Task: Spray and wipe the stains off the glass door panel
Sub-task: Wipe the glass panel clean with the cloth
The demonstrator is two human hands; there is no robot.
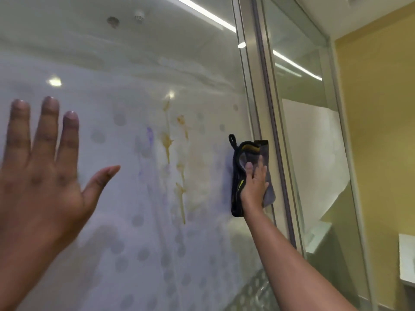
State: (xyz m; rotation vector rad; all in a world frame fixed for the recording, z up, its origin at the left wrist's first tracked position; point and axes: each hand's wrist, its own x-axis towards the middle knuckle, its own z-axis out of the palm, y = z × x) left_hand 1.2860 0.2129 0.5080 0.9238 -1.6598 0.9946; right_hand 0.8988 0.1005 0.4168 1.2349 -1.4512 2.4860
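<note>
The glass door panel [125, 70] fills most of the view, frosted with a pattern of grey dots. Yellow-brown drip stains [167, 143] run down its middle, and a faint purple smear [150, 134] lies just left of them. My right hand [254, 181] presses a dark grey cloth [239, 173] with black and yellow trim flat against the glass, right of the stains and beside the frame. My left hand [42, 167] is raised at the left with fingers spread and nothing in it; whether it touches the glass I cannot tell. No spray bottle is in view.
A metal door frame [258, 104] borders the panel on the right. Beyond it stands a second glass pane [314, 142], then a yellow wall [379, 131]. Ceiling lights reflect in the glass. A white ledge [406, 259] sits at the lower right edge.
</note>
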